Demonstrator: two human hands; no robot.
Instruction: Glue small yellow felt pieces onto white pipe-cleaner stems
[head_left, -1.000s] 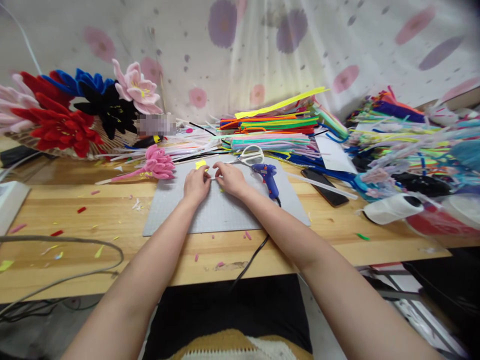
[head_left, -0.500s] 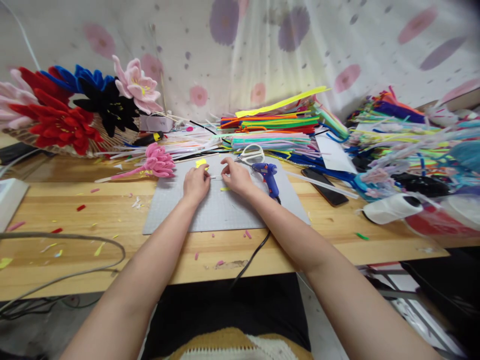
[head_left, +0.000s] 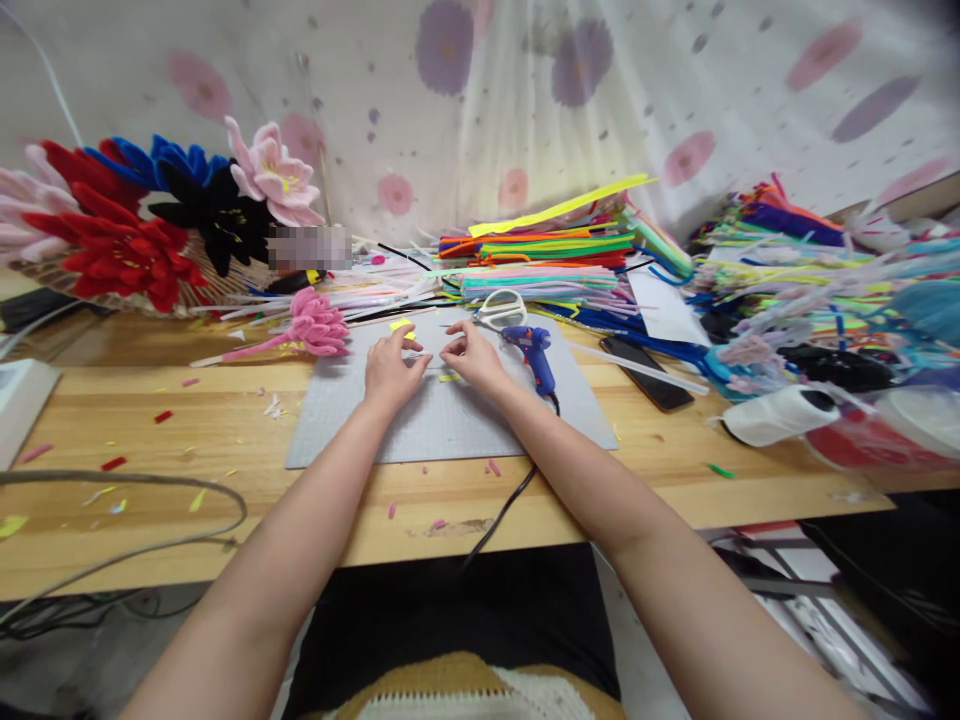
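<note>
My left hand (head_left: 390, 372) and my right hand (head_left: 474, 360) face each other above the grey cutting mat (head_left: 420, 435), fingertips bent inward with a small gap between them. Both look pinched around something too thin and small to name; a faint pale line shows between the fingertips. A yellow piece (head_left: 403, 328) lies just beyond my left fingers, and a small yellow strip (head_left: 449, 378) lies below my right fingertips. White-handled scissors (head_left: 501, 310) and a blue hot glue gun (head_left: 534, 358) rest to the right of my right hand.
A pink fuzzy flower (head_left: 319, 322) lies left of the mat. Bundled pipe cleaners (head_left: 555, 245) line the back. A phone (head_left: 649, 375) and a white roll (head_left: 780, 418) are on the right. Fuzzy flowers (head_left: 127, 250) stand at left; a cable (head_left: 240, 505) loops along the front left.
My left fingers have spread a little and the thumb has reached toward my right hand. The small white bit seen between the hands earlier is now barely visible.
</note>
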